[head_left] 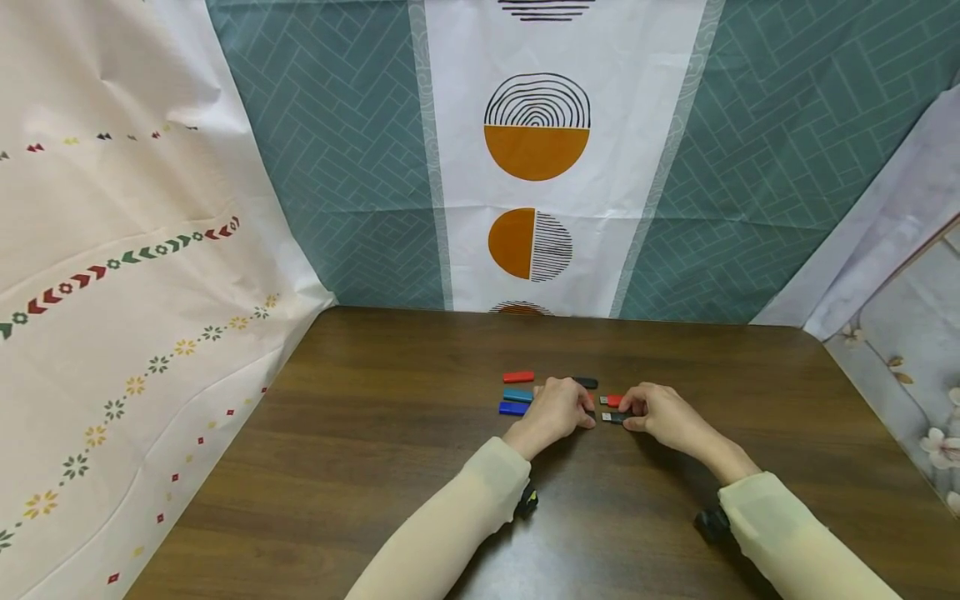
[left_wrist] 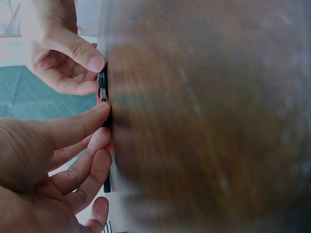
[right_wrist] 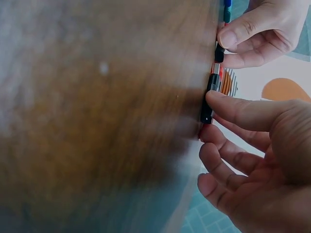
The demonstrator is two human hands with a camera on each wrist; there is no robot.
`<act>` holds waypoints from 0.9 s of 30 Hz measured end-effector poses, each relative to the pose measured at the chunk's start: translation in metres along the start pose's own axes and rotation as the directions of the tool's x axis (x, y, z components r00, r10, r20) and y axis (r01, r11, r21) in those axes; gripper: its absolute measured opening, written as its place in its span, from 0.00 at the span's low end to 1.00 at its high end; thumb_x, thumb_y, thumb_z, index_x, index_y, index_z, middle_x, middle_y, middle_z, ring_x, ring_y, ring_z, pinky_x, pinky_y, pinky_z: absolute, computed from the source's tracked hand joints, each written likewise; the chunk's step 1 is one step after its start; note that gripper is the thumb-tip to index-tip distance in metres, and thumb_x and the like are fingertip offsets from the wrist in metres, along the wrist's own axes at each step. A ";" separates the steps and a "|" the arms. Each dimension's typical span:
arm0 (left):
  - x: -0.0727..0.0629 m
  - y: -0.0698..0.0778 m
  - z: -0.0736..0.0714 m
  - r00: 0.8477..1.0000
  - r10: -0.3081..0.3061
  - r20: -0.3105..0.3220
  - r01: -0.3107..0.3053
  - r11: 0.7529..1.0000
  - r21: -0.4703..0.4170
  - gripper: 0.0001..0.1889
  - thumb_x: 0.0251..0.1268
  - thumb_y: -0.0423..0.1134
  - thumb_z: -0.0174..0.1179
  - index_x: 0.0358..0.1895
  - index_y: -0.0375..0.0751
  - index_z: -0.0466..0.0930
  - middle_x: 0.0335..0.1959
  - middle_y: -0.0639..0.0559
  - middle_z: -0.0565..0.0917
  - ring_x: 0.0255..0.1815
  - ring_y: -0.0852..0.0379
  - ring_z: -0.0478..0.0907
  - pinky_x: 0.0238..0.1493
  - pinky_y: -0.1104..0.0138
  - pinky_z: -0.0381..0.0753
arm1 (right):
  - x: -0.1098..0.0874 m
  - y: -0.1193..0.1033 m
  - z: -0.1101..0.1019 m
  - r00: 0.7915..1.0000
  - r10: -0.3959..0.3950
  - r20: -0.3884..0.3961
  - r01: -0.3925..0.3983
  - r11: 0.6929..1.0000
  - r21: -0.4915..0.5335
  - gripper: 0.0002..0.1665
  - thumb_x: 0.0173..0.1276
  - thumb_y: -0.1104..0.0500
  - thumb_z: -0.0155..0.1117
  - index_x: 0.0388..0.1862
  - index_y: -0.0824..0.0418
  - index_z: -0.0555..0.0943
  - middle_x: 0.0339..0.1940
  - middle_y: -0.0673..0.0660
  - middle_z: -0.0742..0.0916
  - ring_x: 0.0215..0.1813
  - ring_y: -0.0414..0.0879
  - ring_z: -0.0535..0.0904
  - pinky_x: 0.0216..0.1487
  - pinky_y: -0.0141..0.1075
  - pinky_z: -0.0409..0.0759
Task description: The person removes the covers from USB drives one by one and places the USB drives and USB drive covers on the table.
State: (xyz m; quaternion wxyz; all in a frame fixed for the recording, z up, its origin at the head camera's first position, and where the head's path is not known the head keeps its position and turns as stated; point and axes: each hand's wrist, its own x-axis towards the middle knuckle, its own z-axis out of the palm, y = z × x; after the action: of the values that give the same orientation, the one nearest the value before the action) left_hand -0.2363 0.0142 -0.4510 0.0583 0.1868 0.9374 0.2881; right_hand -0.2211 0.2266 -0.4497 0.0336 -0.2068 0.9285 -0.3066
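Low over the wooden table, my right hand [head_left: 666, 417] pinches a black USB flash drive [right_wrist: 208, 108] between thumb and fingers. Its bare metal plug [head_left: 607, 417] points left. Facing that plug, my left hand [head_left: 553, 408] pinches a small black cap [right_wrist: 219, 53]. In the right wrist view the plug end meets the cap's edge; how far it goes in I cannot tell. Just behind lies a red USB flash drive [head_left: 611, 401] with its metal plug bare, partly covered by my right fingers. A red cap [head_left: 591, 399] shows past my left fingers.
Left of my left hand lie a red stick [head_left: 518, 377], a teal stick [head_left: 517, 395] and a blue stick [head_left: 513, 408], the last two partly covered by the hand. Another black stick [head_left: 586, 383] lies behind it. A patterned cloth [head_left: 525, 250] hangs at the table's back edge.
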 end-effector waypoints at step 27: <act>-0.007 -0.008 -0.012 0.999 0.017 -0.047 -0.021 0.996 -0.090 0.04 0.62 0.45 0.76 0.37 0.53 0.92 0.24 0.69 0.85 0.33 0.70 0.76 0.45 0.59 0.58 | 0.008 -0.004 -0.008 1.000 -0.008 -0.028 0.010 0.997 0.070 0.06 0.67 0.67 0.74 0.41 0.63 0.86 0.32 0.51 0.83 0.34 0.45 0.74 0.34 0.35 0.74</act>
State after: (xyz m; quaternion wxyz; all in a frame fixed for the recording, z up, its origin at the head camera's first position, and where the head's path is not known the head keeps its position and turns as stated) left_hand -0.2345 -0.0009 -0.4455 0.0423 0.1861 0.9226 0.3352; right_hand -0.2289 0.2246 -0.4408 0.0264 -0.2054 0.9165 -0.3421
